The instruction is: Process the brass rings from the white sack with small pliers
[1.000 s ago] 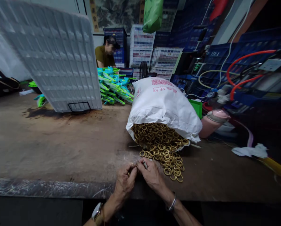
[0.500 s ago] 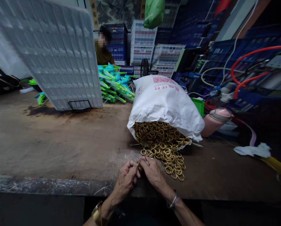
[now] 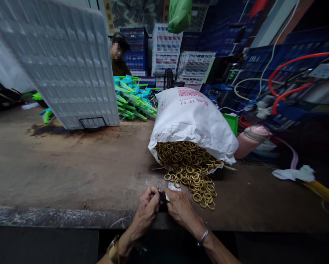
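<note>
My left hand (image 3: 147,208) and my right hand (image 3: 179,207) meet at the near edge of the worn bench (image 3: 71,172), fingers pinched together around a small dark part with a pale end (image 3: 163,197); what it is I cannot make out. Just beyond my fingers lies a spill of brass rings (image 3: 193,178) that pours from the open mouth of a white woven sack (image 3: 192,119) lying on its side. A small pale card (image 3: 174,187) rests on the bench beside the nearest rings. A watch sits on my left wrist and a metal bangle on my right.
A white moulded tray (image 3: 60,62) leans upright at the back left. Behind it lies a pile of green and blue plastic parts (image 3: 133,99), where another person (image 3: 117,55) sits. Stacked crates (image 3: 181,55), hoses, a pink bottle (image 3: 249,141) and a crumpled cloth (image 3: 292,174) crowd the right.
My two hands have drawn slightly toward me along the bench edge and closed tighter around the small part. The sack and rings have not moved.
</note>
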`<state>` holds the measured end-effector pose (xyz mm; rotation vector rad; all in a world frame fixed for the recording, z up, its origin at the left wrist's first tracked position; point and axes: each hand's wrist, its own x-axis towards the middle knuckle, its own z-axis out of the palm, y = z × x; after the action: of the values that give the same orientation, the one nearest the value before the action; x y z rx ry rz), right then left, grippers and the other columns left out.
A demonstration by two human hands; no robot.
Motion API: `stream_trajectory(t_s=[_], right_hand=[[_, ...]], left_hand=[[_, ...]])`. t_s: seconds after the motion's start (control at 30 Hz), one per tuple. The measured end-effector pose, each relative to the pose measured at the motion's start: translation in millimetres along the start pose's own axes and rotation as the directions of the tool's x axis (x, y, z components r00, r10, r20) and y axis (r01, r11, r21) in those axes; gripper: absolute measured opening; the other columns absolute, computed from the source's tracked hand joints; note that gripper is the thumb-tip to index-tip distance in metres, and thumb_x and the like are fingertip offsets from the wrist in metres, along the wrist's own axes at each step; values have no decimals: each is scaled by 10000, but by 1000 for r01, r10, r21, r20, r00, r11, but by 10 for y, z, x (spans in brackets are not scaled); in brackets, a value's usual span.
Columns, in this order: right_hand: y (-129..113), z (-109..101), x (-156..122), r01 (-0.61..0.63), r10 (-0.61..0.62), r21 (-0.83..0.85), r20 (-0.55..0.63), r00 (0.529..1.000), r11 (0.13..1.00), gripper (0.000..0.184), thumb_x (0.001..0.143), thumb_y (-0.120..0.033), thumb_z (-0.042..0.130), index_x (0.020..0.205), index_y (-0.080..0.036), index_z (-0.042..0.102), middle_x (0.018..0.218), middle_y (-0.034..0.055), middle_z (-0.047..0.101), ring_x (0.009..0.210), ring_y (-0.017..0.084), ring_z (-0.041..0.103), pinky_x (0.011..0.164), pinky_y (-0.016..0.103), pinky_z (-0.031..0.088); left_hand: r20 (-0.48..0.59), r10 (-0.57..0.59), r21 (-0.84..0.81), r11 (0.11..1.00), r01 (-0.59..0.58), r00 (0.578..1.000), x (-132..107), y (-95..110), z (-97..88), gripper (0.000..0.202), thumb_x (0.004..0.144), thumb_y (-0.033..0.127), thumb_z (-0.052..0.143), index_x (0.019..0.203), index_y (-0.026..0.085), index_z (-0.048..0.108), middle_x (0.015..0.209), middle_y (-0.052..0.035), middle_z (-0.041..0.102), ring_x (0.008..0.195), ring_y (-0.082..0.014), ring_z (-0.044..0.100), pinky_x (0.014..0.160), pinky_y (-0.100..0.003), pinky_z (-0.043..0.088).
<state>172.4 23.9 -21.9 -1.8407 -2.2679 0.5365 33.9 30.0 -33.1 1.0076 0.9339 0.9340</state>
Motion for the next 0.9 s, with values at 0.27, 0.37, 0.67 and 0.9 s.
stream_trajectory(t_s=[0.27, 0.37, 0.67, 0.9], right_hand=[[101, -24, 119, -76, 81, 54, -92, 992, 996, 211, 758, -136, 365, 814, -179, 564, 666, 32, 584, 591, 139, 492, 534, 244, 261], [73, -40, 137, -121, 170, 340, -119, 978, 933, 215, 798, -215, 355, 673, -183, 527, 586, 1, 525, 543, 119, 446, 521, 228, 281], [-86, 84, 88, -175, 86, 877, 152, 985, 448, 291, 814, -392, 391, 638, -180, 482, 532, -33, 498, 465, 82, 414, 463, 189, 312], [-76, -31, 86, 17, 116, 657, -159, 980, 754, 183, 806, -277, 414, 702, -183, 532, 621, -24, 526, 605, 111, 460, 569, 206, 353]], left_hand=[[122, -50, -90, 994, 61, 991, -124, 184, 48, 330, 711, 494, 568, 735, 189, 445, 550, 65, 485, 358, -26, 312, 336, -155, 206], [139, -76, -231, 967, 107, 987, -131, 202, 36, 280, 734, 443, 574, 745, 190, 454, 545, 72, 470, 356, -22, 290, 331, -146, 188], [76, -172, -356, 915, 188, 982, -74, 131, 20, 311, 764, 461, 527, 762, 157, 462, 608, 22, 518, 402, -28, 366, 348, -141, 219], [-4, -249, -352, 907, 231, 969, -87, 115, 5, 317, 686, 404, 638, 757, 186, 420, 599, 57, 494, 414, -25, 389, 360, -126, 225]])
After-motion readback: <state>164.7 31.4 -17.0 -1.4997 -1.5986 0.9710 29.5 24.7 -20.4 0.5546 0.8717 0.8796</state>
